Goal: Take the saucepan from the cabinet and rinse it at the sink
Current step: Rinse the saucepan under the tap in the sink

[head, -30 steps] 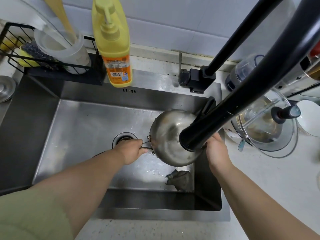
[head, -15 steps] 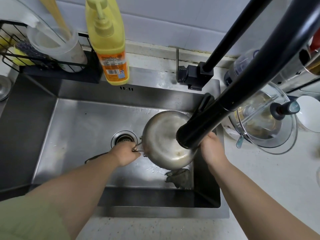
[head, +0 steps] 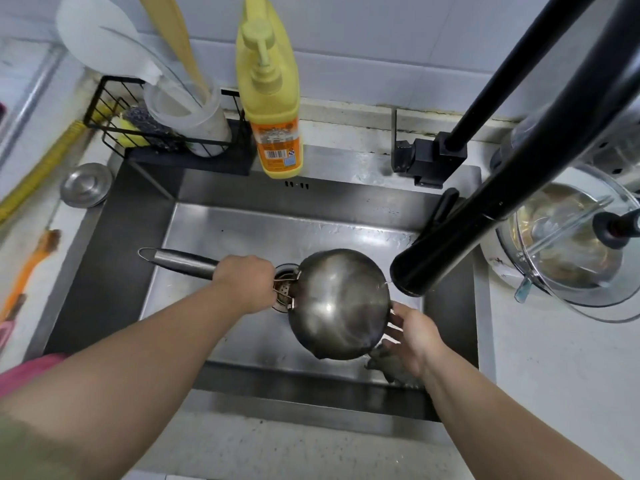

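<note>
Left grip first: my left hand (head: 247,284) is wrapped round the saucepan's handle (head: 183,262), close to where it joins the bowl, fingers curled tight on the steel tube. My right hand (head: 414,336) is spread, fingers straight and fanned at the far edge of the saucepan (head: 341,304), steadying rather than clutching.

From the head view the saucepan hangs over the sink (head: 104,282), tipped so its rounded underside faces me, the bowl above the drain (head: 284,285) and just beside the black faucet head (head: 429,268). A thin glint at the pan's edge near the faucet head may be water, but I cannot say for sure that it is running.

My reading is that the rinse is in hand, with the outside getting attention. To do it well I would keep the left grip firm, since wet steel slips and the bowl's weight levers against the wrist, and turn the pan slowly so every part passes under the faucet head. The open right hand should rub along the wall and rim while supporting it. I would also keep the pan low in the basin to limit splashing onto the table (head: 554,393), and tilt the mouth down so it drains.
</note>
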